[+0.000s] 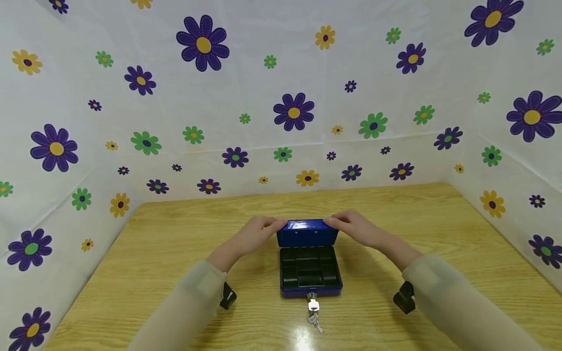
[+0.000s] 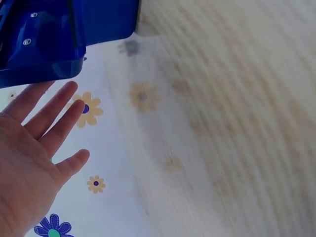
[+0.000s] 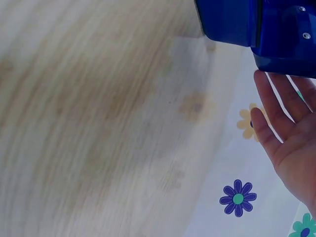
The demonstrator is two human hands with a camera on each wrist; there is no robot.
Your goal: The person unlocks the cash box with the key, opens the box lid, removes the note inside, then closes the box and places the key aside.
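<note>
A small blue cash box stands on the table with its lid raised. Inside is a black compartment tray with nothing visible in it. My left hand holds the lid's left corner, thumb on the upper edge and fingers behind. At the opposite corner, my right hand holds the lid likewise. The left wrist view shows spread, fairly straight fingers reaching the lid's edge; the thumb is hidden there. A key sits in the front lock, with more keys hanging from it.
The box stands on a wood-grain table. White cloth printed with flowers surrounds the back and both sides. Black wrist cameras hang below both sleeves.
</note>
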